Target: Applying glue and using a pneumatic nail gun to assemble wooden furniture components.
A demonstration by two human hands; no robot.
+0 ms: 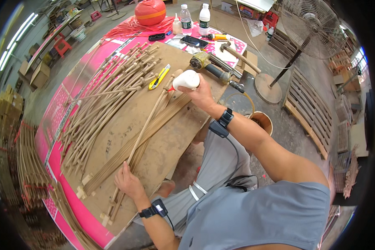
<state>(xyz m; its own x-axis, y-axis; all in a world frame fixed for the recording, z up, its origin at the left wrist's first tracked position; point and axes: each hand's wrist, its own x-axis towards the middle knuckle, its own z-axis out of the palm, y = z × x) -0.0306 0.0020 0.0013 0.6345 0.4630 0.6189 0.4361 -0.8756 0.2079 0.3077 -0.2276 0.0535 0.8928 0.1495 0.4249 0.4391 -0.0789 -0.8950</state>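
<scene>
My right hand (201, 95) grips a white glue bottle (186, 80) tipped to the left, its red nozzle touching the far end of a long thin wooden rod (148, 125). My left hand (128, 181) presses down on the near end of that rod, over a bundle of flat wooden strips (133, 146). All of it lies on a brown board (166, 146) that rests on a pink table (73, 208). Both wrists wear black bands.
A pile of several curved wooden rods (108, 89) lies left of the strips. A yellow utility knife (159, 77), a power tool (214, 66), a hammer (237, 53), two water bottles (195, 18), a phone and an orange ball (150, 11) are at the far end. A standing fan (310, 29) and wooden pallets (310, 110) are on the right.
</scene>
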